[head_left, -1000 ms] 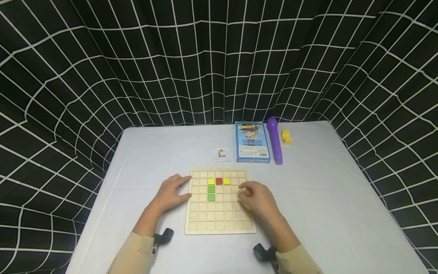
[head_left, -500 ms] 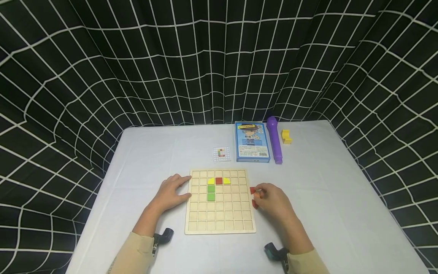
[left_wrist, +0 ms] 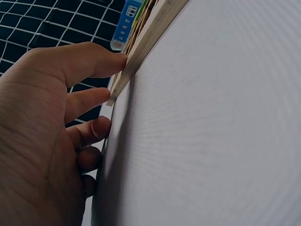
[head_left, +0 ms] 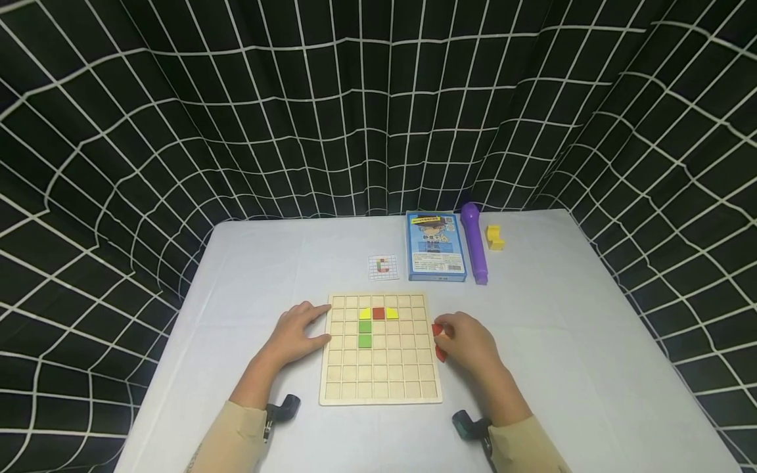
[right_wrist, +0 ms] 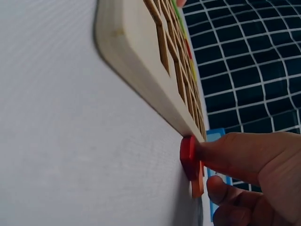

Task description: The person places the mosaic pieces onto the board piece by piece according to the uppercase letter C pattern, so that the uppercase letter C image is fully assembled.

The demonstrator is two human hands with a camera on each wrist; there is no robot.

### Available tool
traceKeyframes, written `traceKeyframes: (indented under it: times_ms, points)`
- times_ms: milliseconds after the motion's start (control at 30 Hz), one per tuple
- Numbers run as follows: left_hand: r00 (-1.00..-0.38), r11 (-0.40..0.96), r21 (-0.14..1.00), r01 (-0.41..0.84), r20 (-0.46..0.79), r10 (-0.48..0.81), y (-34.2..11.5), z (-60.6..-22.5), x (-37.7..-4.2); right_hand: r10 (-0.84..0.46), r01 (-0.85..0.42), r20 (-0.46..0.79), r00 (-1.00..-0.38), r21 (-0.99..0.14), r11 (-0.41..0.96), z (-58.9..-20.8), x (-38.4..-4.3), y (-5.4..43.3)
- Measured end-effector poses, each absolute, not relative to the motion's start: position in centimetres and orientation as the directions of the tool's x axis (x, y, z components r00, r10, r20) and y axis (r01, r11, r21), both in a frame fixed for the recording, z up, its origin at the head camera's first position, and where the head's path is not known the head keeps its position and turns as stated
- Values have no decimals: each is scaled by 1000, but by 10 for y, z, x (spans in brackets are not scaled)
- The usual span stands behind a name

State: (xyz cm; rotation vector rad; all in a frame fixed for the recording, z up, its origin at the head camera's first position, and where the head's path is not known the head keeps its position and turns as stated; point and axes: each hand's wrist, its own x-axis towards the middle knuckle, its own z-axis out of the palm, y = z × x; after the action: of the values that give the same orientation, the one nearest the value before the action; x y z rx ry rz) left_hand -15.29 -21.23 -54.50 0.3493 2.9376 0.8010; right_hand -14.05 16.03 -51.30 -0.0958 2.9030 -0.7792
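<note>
A square wooden grid board (head_left: 380, 374) lies on the white tablecloth. Set into its cells are a red square (head_left: 378, 313), two green squares (head_left: 365, 333) and two yellow rounded tiles (head_left: 392, 314). My left hand (head_left: 292, 333) rests at the board's left edge, thumb and index fingertips touching it. At the right edge, my right hand (head_left: 471, 341) pinches a red tile (right_wrist: 188, 155), thumb against it, index finger mostly hidden in the right wrist view. An orange tile (right_wrist: 196, 185) sits right beside that one, and another bit of red (head_left: 441, 355) shows under the hand.
Behind the board lies a small pattern card (head_left: 383, 268) with a coloured figure on a grid. A blue box (head_left: 436, 246), a purple stick with a rounded head (head_left: 475, 243) and a yellow block (head_left: 495, 238) stand further right. Dark gridded cloth (head_left: 387, 131) surrounds the table.
My right hand has moved from over the board's right columns to the loose tiles beside it, thumb now forward on the red. My left hand and the tiles in the board stayed put.
</note>
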Motion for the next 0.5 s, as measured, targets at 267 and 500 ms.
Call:
traceKeyframes:
  times_ms: [267,500]
  points:
    - [-971,836,513,197,-13,237,-213,-545,-153,-138,-66,-127,-982,-454,888,-510,-149,156]
    - [-971,836,510,204,-6,241,-213,-548,-154,-149,-96,-81,-986,-454,886,-511,-152,160]
